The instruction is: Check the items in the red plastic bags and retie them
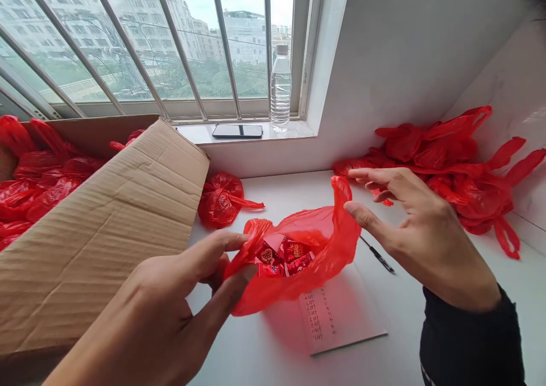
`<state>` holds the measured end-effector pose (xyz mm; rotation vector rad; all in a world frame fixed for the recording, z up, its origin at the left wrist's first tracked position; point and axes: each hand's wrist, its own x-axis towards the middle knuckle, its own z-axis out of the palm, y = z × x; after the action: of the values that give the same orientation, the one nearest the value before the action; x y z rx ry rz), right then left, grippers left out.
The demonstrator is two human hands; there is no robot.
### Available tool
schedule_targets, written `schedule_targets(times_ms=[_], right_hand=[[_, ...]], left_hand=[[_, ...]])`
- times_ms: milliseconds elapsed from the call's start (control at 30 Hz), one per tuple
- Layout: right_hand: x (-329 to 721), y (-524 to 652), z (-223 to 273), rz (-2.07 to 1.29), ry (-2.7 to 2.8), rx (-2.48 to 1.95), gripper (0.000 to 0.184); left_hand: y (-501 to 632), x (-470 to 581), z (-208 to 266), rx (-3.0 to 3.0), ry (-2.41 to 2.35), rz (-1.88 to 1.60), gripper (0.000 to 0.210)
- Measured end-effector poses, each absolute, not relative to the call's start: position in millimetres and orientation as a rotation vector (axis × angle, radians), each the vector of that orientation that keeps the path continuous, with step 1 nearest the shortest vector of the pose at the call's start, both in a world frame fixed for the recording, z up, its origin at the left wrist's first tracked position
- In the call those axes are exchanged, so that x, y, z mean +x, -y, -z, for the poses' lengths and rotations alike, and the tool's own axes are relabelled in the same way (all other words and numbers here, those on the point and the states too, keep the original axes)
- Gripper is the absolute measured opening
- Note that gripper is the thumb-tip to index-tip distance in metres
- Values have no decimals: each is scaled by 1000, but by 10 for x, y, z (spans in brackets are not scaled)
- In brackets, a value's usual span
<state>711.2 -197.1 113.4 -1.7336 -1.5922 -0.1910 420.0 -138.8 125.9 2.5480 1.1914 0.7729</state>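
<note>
The left hand pinches the rim of a red plastic bag, apparently to hold it open over the notepad; the right hand spreads thumb and fingers by the opposite handle. Lettering on the red-wrapped sweets inside and the notepad's handwritten columns are too small to read.

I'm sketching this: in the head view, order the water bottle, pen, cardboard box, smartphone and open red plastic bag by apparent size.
Largest to smallest:
cardboard box
open red plastic bag
water bottle
smartphone
pen
</note>
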Motion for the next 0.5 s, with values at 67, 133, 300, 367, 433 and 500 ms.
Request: schedule_targets(times_ms=[67, 133, 300, 367, 433, 500], right_hand=[[7183, 1939, -1112, 240, 1558, -1781, 54], [7227, 1906, -1090, 100, 1565, -1824, 53], [7194, 1893, -1080, -167, 1650, -1771, 36], [7163, 1868, -1067, -185, 1731, -1749, 45], [7129, 1813, -1046, -188, 1747, -1744, 50], [7073, 1771, -1045, -122, 1650, -1747, 43]], left_hand=[[1333, 4242, -1287, 2497, -1246, -916, 16], [1297, 4312, -1308, 2375, -1248, -1031, 14], [1332, 4605, -1283, 2063, -1026, -942, 22], [1367, 4710, -1244, 1943, -947, -897, 25], [1397, 4775, -1212, 1866, -848, -829, 28], [1415, 4798, -1199, 1839, -770, -764, 28]])
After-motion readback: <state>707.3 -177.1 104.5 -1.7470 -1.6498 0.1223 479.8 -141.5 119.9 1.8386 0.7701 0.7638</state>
